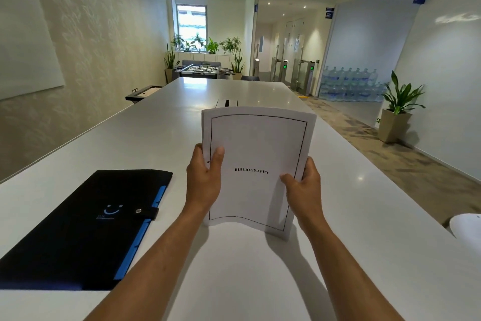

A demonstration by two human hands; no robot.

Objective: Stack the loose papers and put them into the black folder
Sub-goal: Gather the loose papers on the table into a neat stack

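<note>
A stack of white papers [256, 143] stands upright on its lower edge on the white table [364, 216]; the top sheet has a black border and the word BIBLIOGRAPHY. My left hand [203, 180] grips the stack's left edge, thumb on the front. My right hand [304, 188] grips the right edge the same way. The black folder [86, 224] lies flat to the left, closed, its strap snapped shut, with blue tabs along its right side.
A small slotted object [226, 103] sits on the table behind the papers. Something white [466, 227] lies at the table's right edge. A potted plant [398, 110] stands on the floor to the right.
</note>
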